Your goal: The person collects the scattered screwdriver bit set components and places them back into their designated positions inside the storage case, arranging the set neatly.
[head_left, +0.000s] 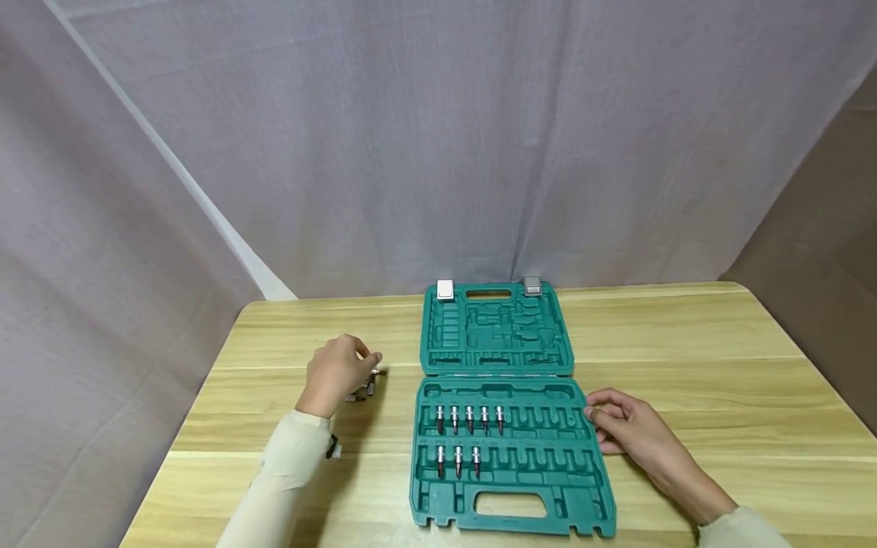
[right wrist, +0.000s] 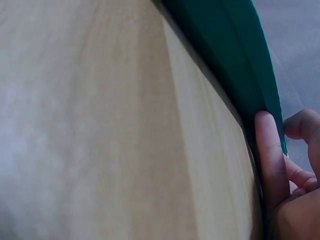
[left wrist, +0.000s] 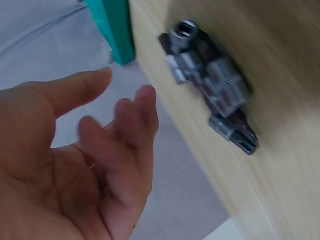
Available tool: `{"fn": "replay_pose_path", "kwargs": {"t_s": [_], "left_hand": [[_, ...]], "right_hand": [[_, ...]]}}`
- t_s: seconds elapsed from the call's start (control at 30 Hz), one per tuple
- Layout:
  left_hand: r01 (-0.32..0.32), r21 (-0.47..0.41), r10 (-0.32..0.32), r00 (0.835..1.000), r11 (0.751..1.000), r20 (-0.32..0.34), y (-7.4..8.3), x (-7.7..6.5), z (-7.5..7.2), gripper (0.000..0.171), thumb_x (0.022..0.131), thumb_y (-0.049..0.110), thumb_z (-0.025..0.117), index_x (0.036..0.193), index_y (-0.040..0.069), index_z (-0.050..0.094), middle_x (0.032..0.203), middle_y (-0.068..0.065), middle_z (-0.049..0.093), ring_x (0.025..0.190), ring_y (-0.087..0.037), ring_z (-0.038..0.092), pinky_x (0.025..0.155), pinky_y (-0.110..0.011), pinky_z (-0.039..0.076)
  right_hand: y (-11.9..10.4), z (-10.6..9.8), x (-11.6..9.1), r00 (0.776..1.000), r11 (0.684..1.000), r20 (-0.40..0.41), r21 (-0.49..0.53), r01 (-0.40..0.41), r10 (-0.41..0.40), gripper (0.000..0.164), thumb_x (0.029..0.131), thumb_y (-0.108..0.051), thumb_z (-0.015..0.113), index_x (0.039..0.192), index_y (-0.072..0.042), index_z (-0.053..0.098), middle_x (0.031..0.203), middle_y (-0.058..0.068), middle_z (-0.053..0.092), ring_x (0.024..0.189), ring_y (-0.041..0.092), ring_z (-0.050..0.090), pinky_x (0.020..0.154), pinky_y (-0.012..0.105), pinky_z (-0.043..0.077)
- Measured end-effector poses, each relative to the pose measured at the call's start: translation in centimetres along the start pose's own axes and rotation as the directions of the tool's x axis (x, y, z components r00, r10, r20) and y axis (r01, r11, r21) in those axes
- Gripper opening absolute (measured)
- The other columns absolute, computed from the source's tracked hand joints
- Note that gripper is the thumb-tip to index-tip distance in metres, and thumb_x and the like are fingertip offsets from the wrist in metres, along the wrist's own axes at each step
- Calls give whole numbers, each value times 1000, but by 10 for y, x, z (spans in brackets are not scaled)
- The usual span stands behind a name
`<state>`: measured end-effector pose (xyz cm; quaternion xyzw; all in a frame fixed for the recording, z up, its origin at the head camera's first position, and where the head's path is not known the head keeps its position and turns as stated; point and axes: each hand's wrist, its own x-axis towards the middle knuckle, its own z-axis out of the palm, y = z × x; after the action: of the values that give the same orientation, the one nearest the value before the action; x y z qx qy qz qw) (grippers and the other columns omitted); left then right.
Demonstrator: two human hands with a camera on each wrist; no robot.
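A green bit-socket case [head_left: 575, 498] lies open and flat on the table, its lid half towards the back. In its lower half, bit sockets [head_left: 469, 419] stand in two rows at the left, several in the upper row and three in the lower. My left hand [head_left: 341, 371] hovers over a small pile of bit sockets [left wrist: 215, 82] left of the case. Nothing is between its loosely bent fingers, and the thumb stands apart from them. At the case's right edge, my right hand [head_left: 633, 434] pinches the rim, thumb on top and a finger [right wrist: 272, 155] along the outer wall.
The wood-grain table [head_left: 706, 358] carries the case near its middle. Two latches [head_left: 445, 289] sit at the lid's far edge, close to the grey curtain [head_left: 384, 152] behind. Vacant slots [head_left: 541, 459] fill the right side of both rows.
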<state>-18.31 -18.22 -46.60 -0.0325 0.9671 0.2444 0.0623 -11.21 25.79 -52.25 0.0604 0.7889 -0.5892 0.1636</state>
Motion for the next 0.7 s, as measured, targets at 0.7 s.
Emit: {"fn": "replay_pose_path", "kwargs": {"t_s": [0.7], "left_hand": [[83,182,-87,996,980,16,-4,21,20,21,95,39,80,87,19,83,87,-3,76,62,-19,61,54,-35,47]], "right_hand": [[1,1,0,1000,1000,-13,20,18,-18,40,106,-15,63,135,11,53,82,4,62,66,11,61,66,32,62]]}}
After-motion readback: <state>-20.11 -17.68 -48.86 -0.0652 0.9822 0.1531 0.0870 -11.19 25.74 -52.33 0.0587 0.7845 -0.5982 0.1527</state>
